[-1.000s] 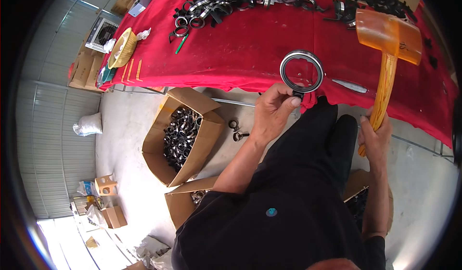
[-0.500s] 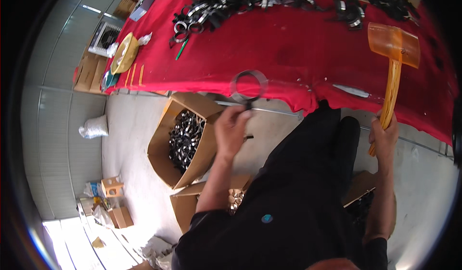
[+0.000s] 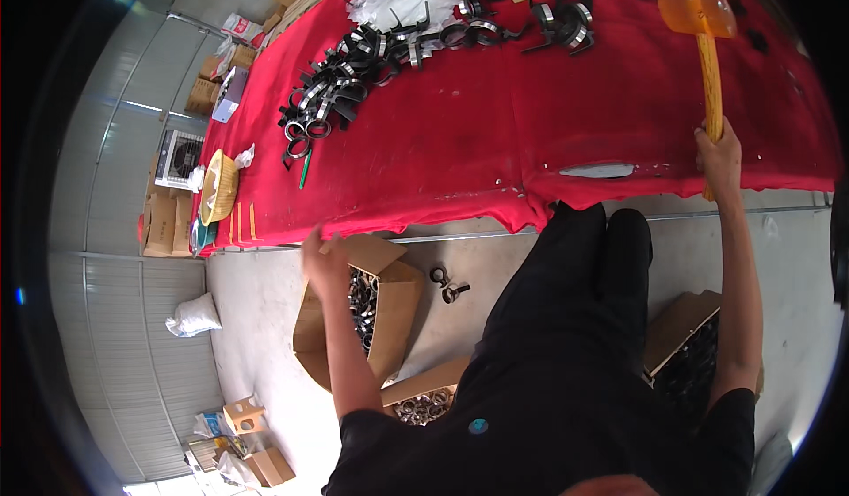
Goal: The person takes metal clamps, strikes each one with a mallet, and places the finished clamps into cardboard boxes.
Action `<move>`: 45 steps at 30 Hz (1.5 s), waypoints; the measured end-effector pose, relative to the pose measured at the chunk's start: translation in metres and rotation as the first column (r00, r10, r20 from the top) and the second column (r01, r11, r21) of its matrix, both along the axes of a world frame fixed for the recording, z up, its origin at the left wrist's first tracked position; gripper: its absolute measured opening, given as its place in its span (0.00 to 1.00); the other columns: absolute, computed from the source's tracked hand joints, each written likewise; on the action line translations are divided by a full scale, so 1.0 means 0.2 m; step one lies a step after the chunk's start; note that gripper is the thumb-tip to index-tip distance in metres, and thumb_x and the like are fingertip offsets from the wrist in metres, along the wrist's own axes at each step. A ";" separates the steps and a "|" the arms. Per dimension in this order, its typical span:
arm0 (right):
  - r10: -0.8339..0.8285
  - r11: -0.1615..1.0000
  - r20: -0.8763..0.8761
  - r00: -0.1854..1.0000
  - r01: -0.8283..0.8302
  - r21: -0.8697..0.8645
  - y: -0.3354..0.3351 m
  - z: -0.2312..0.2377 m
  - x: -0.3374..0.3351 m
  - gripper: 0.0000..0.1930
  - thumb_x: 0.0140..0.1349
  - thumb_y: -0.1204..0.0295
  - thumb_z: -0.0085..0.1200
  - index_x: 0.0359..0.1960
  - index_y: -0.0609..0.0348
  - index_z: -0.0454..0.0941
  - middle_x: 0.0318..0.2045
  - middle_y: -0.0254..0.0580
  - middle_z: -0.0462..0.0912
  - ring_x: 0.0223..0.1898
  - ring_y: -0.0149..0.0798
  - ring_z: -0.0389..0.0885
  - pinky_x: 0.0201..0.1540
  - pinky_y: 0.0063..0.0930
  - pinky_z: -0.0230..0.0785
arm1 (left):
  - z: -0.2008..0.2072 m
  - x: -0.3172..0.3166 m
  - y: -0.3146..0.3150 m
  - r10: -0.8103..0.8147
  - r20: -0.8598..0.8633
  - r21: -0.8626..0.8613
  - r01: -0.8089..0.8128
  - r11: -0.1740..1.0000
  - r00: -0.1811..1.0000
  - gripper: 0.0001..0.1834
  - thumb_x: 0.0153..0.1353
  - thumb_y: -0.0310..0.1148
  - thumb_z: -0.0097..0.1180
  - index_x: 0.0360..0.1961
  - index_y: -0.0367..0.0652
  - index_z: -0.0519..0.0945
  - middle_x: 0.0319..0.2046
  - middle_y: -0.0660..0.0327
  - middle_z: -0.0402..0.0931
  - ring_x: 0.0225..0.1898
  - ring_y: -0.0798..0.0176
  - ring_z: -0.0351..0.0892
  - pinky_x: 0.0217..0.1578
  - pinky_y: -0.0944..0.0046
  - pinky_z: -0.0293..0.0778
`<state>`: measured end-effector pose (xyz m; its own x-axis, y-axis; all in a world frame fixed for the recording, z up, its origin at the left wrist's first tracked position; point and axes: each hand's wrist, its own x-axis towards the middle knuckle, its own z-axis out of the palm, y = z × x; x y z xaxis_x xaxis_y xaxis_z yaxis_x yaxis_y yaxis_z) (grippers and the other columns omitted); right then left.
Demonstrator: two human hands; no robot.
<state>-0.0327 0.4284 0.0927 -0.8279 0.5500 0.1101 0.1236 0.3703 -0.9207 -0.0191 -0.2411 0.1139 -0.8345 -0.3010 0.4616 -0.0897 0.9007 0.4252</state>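
Note:
My right hand grips the wooden handle of a mallet with a translucent orange head, held upright over the right part of the red-covered table. My left hand is blurred, above the left edge of a cardboard box beside the table's front edge. Its thumb and fingers look apart, and no ring shows in it. Inside that box lie many black and silver ring clamps. More ring clamps are heaped along the far left of the table, with a green stick beside them.
Two loose clamps lie on the floor right of the box. A second box with silver rings stands nearer me, and another box with dark parts is at my right. A yellow basket sits at the table's left end.
My left hand has moved left to the box, and the ring it held is out of sight. My right hand still holds the mallet. The view has shifted.

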 end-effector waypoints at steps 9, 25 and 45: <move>-0.049 0.997 0.025 0.998 0.050 -0.059 0.03 -0.04 -0.02 0.08 0.67 0.69 0.55 0.40 0.60 0.73 0.19 0.32 0.72 0.17 0.26 0.72 0.20 0.26 0.68 | -0.07 -1.11 1.54 -0.768 -0.106 -0.178 0.748 0.640 0.632 0.19 0.60 0.29 0.65 0.53 0.40 0.82 0.49 0.48 0.81 0.50 0.43 0.82 0.50 0.50 0.80; 0.023 0.998 0.087 0.996 -0.018 -0.060 0.15 -0.14 -0.04 0.08 0.70 0.67 0.54 0.42 0.59 0.73 0.21 0.29 0.71 0.19 0.24 0.70 0.22 0.23 0.65 | -0.13 -0.83 1.40 -0.635 -0.002 0.553 0.530 0.643 0.773 0.12 0.71 0.34 0.59 0.42 0.34 0.81 0.35 0.52 0.82 0.30 0.63 0.86 0.28 0.63 0.80; 0.410 0.905 0.357 0.840 -0.325 -0.274 -0.98 0.02 0.62 0.13 0.64 0.69 0.63 0.44 0.60 0.74 0.24 0.34 0.75 0.23 0.27 0.74 0.28 0.25 0.70 | -0.45 0.11 1.08 -0.579 0.101 0.902 0.172 0.396 0.809 0.15 0.77 0.37 0.52 0.44 0.32 0.79 0.36 0.57 0.81 0.32 0.65 0.87 0.28 0.67 0.82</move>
